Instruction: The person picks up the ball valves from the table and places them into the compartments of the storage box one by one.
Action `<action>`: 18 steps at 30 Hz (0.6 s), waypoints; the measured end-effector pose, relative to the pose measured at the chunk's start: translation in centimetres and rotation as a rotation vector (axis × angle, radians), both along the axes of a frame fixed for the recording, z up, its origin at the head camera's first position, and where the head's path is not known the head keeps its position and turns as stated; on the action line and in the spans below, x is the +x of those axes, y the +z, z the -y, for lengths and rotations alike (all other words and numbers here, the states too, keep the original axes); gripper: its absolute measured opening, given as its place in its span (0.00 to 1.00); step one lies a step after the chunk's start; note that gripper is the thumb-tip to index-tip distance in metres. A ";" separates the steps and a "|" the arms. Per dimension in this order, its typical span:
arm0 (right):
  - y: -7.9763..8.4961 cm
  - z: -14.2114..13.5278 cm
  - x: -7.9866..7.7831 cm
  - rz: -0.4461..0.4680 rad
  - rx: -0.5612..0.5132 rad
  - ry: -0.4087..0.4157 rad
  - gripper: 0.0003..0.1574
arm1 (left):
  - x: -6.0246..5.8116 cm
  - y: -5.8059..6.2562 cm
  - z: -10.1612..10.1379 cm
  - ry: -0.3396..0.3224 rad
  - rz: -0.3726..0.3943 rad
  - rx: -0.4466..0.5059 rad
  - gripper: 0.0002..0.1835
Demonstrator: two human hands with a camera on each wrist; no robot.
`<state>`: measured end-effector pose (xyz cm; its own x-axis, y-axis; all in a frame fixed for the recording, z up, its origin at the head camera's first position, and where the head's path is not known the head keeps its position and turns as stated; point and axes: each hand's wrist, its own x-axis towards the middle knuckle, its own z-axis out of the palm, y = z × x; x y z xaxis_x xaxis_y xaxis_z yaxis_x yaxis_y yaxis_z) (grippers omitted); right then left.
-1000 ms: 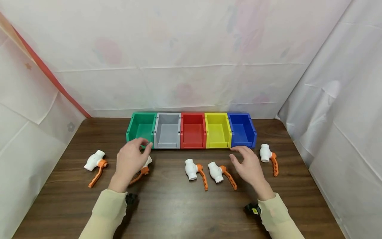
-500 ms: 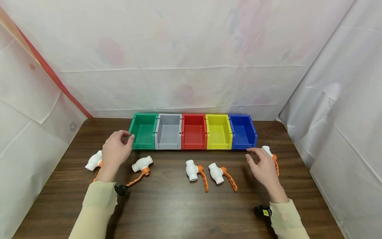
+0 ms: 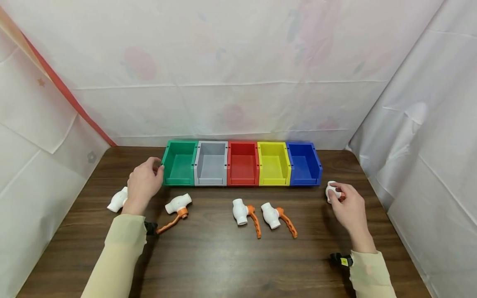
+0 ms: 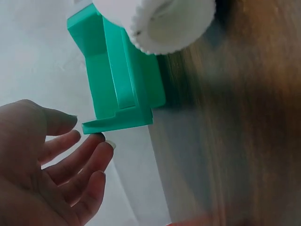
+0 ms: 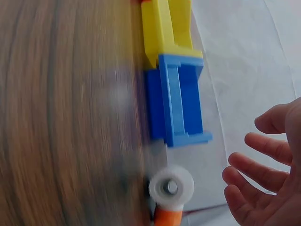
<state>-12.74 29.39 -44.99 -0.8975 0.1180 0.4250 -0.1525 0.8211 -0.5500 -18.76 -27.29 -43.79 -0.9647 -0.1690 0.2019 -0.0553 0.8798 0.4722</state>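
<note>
Valve [image 5: 171, 199] apart from blue bin edge [image 5: 176, 101]

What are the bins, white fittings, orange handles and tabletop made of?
Bins: probably smooth moulded plastic, evenly coloured. White fittings: likely plastic too, smooth, low sheen. Orange handles: apparently plastic, scalloped, evenly coloured. Tabletop: dark wood grain, soft sheen; wood or laminate, unclear.

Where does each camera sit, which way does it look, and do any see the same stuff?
Head: on the person's head, looking forward and down at the table and five bins; left hand, right hand and sleeves show.
Left wrist: looks past the left hand, sideways, at the green bin and white valve.
Right wrist: looks past the right hand, sideways, at the blue bin and white-and-orange valve.
Shared: head and left wrist both see the green bin.
</note>
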 end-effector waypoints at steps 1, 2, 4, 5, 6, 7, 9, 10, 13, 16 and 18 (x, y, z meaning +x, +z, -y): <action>0.0 -0.3 0.0 0.007 0.004 -0.012 0.14 | -0.2 0.0 0.0 -0.011 -0.001 -0.009 0.19; 0.0 -0.6 0.0 0.013 0.008 -0.022 0.14 | -0.3 -0.1 0.0 -0.021 -0.002 -0.017 0.18; 0.0 -1.2 0.0 0.026 0.018 -0.038 0.14 | -0.5 -0.1 0.0 -0.038 -0.001 -0.023 0.19; 0.0 -1.5 0.0 0.029 0.020 -0.043 0.14 | -0.6 -0.1 0.0 -0.045 0.002 -0.025 0.19; 0.0 -1.7 0.0 0.029 0.024 -0.049 0.14 | -0.7 -0.2 0.1 -0.051 0.005 -0.025 0.19; 0.0 -2.0 0.0 0.029 0.029 -0.054 0.14 | -0.7 -0.2 0.1 -0.055 0.009 -0.025 0.20; -0.1 -2.5 -0.2 0.022 0.038 -0.058 0.15 | -0.9 -0.3 0.1 -0.059 0.012 -0.023 0.20; -0.1 -2.7 -0.2 0.022 0.044 -0.059 0.15 | -0.9 -0.3 0.0 -0.059 0.015 -0.020 0.21; -0.1 -3.3 -0.4 0.029 0.055 -0.052 0.15 | -1.0 -0.3 0.0 -0.054 0.021 -0.015 0.21; -0.4 -3.7 -0.5 0.058 0.065 -0.035 0.16 | -1.0 -0.4 0.1 -0.046 0.031 -0.010 0.22; -0.5 -3.9 -0.5 0.083 0.073 -0.020 0.17 | -0.8 -0.5 0.1 -0.041 0.045 -0.006 0.22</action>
